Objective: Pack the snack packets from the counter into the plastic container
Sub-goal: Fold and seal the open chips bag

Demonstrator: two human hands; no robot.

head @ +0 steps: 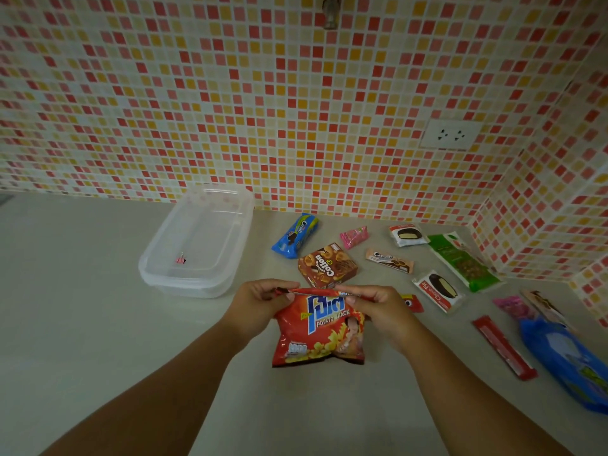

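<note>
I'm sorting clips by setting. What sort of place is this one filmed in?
Most likely a home kitchen counter in a corner: a mosaic-tiled wall with a power socket above a pale counter, where two hands fold a potato snack bag beside a plastic container.

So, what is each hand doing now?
Left hand: closed on the top edge of the red potato snack bag.
Right hand: closed on the same edge.

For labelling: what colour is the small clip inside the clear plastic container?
Pink, seen in the head view: small binder clip in clear plastic container.
</note>
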